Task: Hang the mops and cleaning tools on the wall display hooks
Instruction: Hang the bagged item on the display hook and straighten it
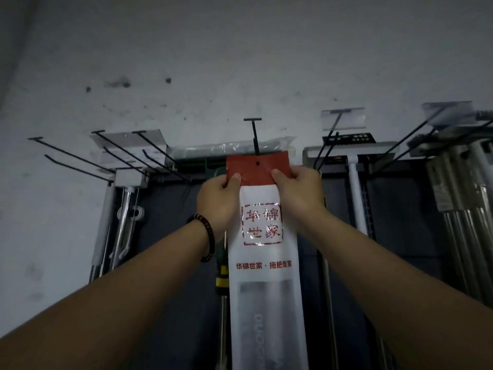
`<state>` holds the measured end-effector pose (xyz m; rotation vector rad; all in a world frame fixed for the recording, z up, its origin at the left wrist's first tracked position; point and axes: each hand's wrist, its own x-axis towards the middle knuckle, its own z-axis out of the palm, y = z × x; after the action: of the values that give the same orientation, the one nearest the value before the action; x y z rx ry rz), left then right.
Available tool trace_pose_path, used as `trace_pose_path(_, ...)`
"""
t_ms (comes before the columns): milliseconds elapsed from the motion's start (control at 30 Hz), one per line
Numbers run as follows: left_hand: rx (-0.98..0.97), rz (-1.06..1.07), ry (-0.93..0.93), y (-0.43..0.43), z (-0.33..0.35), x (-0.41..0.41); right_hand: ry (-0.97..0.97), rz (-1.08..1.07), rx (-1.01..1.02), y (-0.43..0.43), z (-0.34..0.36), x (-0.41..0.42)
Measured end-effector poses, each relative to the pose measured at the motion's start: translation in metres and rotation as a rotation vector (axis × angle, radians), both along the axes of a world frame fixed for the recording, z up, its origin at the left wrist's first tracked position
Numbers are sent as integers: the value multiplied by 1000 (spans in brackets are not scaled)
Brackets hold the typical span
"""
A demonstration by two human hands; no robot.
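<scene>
Grey, stained plaster wall [240, 62] fills the upper half of the view, and a dark display panel [170, 222] is seen below it. A long white plastic mop package with red Chinese lettering and a red header card [262, 263] is held upright at the centre, running from the hands down to the near edge of the view. To the right, a bundle of silver metal mop handles [464, 236] is hung from black wire hooks [416, 140], and a white mop with a flat head [354, 177] is hung nearer the centre. To the left, more black wire hooks [112, 156] are seen projecting from the wall, with a grey-handled cleaning tool [106, 222] hung beneath them. Behind the package, a green and yellow handle [221, 273] is partly hidden.

The red header is pinched at its lower left corner by the left hand [217, 204] and at its lower right corner by the right hand [298, 188], each grip closed on the card. A dark beaded bracelet [206, 236] is worn on the left wrist. The small punched hole [257, 163] in the header is placed just below the tip of the central black T-ended hook [254, 137]; whether the hook is through it cannot be told.
</scene>
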<state>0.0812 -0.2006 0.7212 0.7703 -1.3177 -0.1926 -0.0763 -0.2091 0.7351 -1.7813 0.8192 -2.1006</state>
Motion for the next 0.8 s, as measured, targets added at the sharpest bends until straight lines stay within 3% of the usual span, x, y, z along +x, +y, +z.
trace_pose_path(333, -112, 47, 53, -23, 65, -2, -42, -74, -114, -13, 66, 11)
trace_pose_path(800, -56, 29, 137, -56, 77, 5, -51, -184, -70, -35, 69, 17)
